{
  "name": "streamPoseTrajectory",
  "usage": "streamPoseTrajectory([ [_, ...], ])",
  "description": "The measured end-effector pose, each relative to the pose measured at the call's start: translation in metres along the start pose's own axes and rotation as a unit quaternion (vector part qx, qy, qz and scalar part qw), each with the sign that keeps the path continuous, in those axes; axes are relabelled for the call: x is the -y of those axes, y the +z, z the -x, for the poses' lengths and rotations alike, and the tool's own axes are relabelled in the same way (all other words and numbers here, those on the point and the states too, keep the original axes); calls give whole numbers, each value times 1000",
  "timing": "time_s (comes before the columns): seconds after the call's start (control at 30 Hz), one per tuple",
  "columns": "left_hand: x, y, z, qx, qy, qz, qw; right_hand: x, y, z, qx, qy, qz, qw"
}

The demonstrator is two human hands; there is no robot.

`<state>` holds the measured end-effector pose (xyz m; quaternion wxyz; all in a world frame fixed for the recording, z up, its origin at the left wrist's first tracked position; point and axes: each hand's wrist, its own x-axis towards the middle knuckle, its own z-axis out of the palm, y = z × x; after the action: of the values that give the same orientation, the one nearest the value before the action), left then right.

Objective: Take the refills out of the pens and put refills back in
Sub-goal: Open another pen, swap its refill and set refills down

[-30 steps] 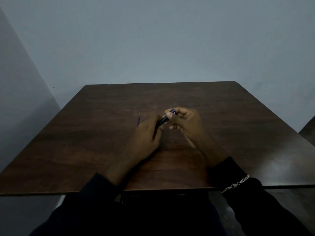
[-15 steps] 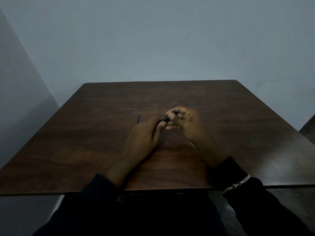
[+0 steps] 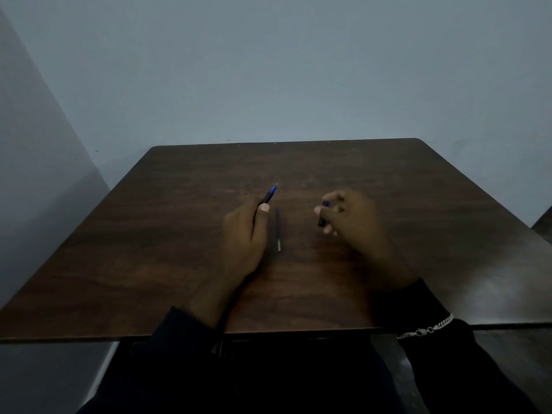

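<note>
The hands, joined on the pen half a second ago, have pulled apart. The left hand (image 3: 243, 234) grips the pen (image 3: 268, 198), fingers curled round the barrel, its blue tip bare and pointing away. The right hand (image 3: 357, 228) pinches a short dark piece (image 3: 322, 218), probably the cap, just freed. A loose refill (image 3: 278, 227) lies on the worktop (image 3: 418, 204) between the hands, nearer the left. With the pen open, unscrewing the tip to reach its refill seems next.
</note>
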<state>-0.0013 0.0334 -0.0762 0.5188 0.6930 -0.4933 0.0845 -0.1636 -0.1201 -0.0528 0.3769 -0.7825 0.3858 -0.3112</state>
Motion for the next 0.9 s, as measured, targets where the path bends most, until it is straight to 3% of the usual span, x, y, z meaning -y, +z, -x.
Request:
streamPoseTrajectory([
  [0.1, 0, 1, 0, 3, 0, -3, 1000, 1, 2, 0, 52, 13, 100, 994],
  [0.3, -7, 0, 3, 7, 6, 2, 1000, 3, 2, 0, 91, 33, 144, 985],
  [0.9, -15, -3, 4, 76, 13, 9, 997, -9, 1, -7, 60, 34, 131, 989],
])
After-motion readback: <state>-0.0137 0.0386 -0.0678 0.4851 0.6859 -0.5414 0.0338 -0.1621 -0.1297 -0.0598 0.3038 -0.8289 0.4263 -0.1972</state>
